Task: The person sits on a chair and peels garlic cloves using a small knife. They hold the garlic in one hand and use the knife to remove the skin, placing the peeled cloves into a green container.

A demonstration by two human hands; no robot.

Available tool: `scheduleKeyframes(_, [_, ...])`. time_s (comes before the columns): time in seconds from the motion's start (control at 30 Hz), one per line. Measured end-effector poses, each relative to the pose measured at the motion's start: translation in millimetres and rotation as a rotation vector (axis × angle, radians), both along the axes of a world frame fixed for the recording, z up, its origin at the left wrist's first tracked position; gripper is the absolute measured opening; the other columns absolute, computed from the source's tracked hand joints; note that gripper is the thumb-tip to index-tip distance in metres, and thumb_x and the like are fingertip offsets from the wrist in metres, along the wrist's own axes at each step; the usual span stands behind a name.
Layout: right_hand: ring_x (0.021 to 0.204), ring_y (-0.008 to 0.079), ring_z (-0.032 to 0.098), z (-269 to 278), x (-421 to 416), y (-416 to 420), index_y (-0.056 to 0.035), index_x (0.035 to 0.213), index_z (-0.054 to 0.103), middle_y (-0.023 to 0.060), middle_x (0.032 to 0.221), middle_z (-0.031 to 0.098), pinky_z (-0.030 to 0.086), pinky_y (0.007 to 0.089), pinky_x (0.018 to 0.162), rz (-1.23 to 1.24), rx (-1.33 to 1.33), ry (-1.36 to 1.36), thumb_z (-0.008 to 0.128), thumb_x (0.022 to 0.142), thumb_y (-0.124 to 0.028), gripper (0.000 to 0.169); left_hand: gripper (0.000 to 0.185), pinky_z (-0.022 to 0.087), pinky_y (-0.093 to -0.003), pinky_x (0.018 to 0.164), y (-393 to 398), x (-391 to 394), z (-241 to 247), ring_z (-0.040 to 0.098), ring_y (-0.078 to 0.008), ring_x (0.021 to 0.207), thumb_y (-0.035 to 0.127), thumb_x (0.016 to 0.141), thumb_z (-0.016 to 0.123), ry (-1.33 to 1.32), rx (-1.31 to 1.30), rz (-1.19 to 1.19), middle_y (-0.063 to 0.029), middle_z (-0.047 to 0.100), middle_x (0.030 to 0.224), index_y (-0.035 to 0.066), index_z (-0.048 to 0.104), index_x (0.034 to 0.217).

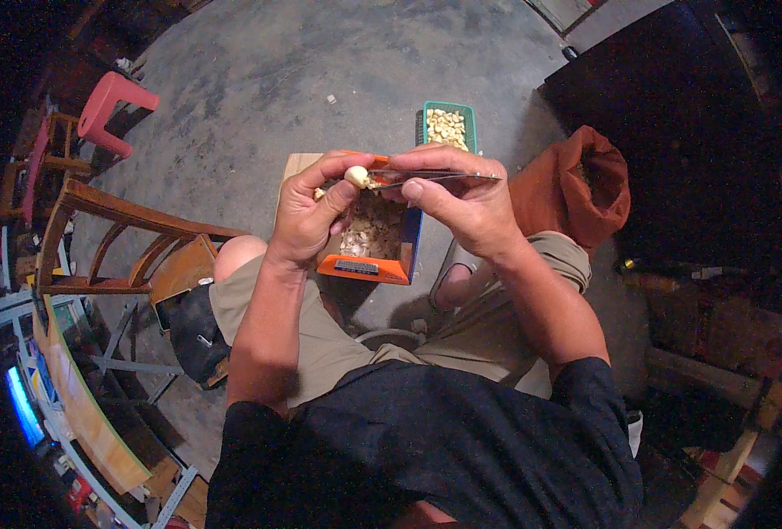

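Between thumb and index finger, my left hand (308,208) pinches a small, pale, rounded kernel or clove (356,176); its exact kind is unclear. My right hand (467,198) grips slim metal tweezers (450,176), their tips pointing left at the piece. Pale scraps show around the tips, and I cannot tell whether the tweezers grip any. Directly below both hands is an open orange-and-blue cardboard box (364,266) containing brown and whitish peelings (368,235). The hands hide its far part. Past my right hand, a green plastic basket (473,122) holds many cream-coloured pieces (447,127).
An orange-brown woven sack (550,175) with a rolled-open mouth stands by my right knee. To the left are a wooden chair (100,205), a black bag (196,330) and a pink plastic stool (110,112). A dark bulky surface (635,99) rises at far right above the concrete floor (285,79).
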State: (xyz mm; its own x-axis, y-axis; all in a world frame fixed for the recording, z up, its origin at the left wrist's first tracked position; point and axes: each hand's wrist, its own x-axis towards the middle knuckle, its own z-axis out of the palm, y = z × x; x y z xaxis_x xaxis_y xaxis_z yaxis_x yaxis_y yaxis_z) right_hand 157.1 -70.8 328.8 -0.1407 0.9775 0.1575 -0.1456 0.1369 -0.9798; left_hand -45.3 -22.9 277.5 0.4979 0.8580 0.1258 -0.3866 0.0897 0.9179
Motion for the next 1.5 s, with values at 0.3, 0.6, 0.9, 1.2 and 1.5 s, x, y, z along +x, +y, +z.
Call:
scheduleKeyframes(0.3, [0.099, 0.0161, 0.062, -6.8, -10.4, -1.5, 0.0008, 0.108, 0.066, 0.0106, 0.106, 0.065, 0.050, 0.0297, 0.088, -0.066, -0.043, 0.144, 0.065, 0.086, -0.004, 0.022, 0.023, 0.037, -0.0154, 0.050, 1.6, 1.7, -5.6, 0.050, -0.0012, 0.066, 0.008, 0.090, 0.062, 0.042, 0.099, 0.115, -0.0010, 0.059, 0.106, 0.007, 0.065, 0.112])
scheduleKeyframes(0.6, [0.091, 0.0148, 0.064, -3.3, -12.2, -1.5, 0.0011, 0.108, 0.066, 0.0097, 0.103, 0.067, 0.052, 0.0286, 0.083, -0.086, -0.166, 0.173, 0.064, 0.087, -0.006, 0.022, 0.024, 0.046, -0.0215, 0.073, 3.2, 2.1, -4.1, 0.057, -0.0087, 0.087, 0.003, 0.086, 0.064, 0.156, 0.252, 0.221, -0.0020, 0.061, 0.104, 0.007, 0.066, 0.110])
scheduleKeyframes(0.9, [0.089, 0.0166, 0.066, -6.1, -12.5, -3.2, 0.0022, 0.108, 0.065, 0.0115, 0.102, 0.068, 0.055, 0.0290, 0.080, -0.082, -0.105, 0.194, 0.061, 0.090, -0.004, 0.020, 0.025, 0.047, -0.0251, 0.083, 0.2, 3.8, -4.3, 0.059, -0.0142, 0.096, 0.000, 0.085, 0.065, 0.223, 0.369, 0.272, -0.0066, 0.063, 0.104, 0.006, 0.066, 0.109])
scheduleKeyframes(1.2, [0.083, 0.0216, 0.069, -7.6, -5.7, -0.4, 0.0037, 0.108, 0.063, 0.0157, 0.094, 0.068, 0.056, 0.0324, 0.076, -0.132, -0.160, 0.193, 0.061, 0.091, -0.011, 0.023, 0.023, 0.040, -0.0160, 0.050, -3.3, 0.6, -2.5, 0.052, -0.0040, 0.066, 0.010, 0.088, 0.064, -0.040, -0.108, -0.018, -0.0054, 0.063, 0.101, 0.002, 0.065, 0.110])
scheduleKeyframes(1.5, [0.089, 0.0185, 0.067, -6.5, -3.4, -1.0, 0.0020, 0.108, 0.064, 0.0121, 0.103, 0.066, 0.055, 0.0304, 0.079, -0.084, -0.124, 0.149, 0.062, 0.090, -0.008, 0.021, 0.030, 0.035, -0.0143, 0.044, 1.6, -7.1, -8.6, 0.046, -0.0026, 0.060, 0.015, 0.093, 0.059, -0.407, -0.363, -0.237, -0.0055, 0.062, 0.092, 0.000, 0.058, 0.119])
